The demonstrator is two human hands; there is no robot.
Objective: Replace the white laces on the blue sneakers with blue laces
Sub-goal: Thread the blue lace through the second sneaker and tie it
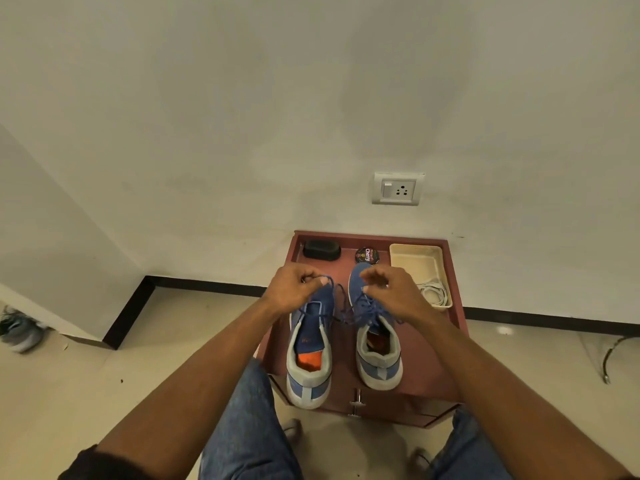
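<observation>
Left hand (294, 289): fingers (323, 280) pinched on a blue lace (337, 306) end. Right hand (391, 289): fingers (365, 289) curled, pinching the lace over the right sneaker (375, 344). Lace: thin, limp, light cord; likely slides easily, best taken near its tip for threading. Left sneaker (310, 355), at 9 o'clock of the right one: blue knit upper, grey collar, pale sole, soft, light. Both stand on the red-brown bench (429, 372). At 1 o'clock, cream tray (415, 261) holding white laces (434, 294).

Hands hide both sneakers' (310, 344) toes; tin's (366, 255) small print unreadable.
</observation>
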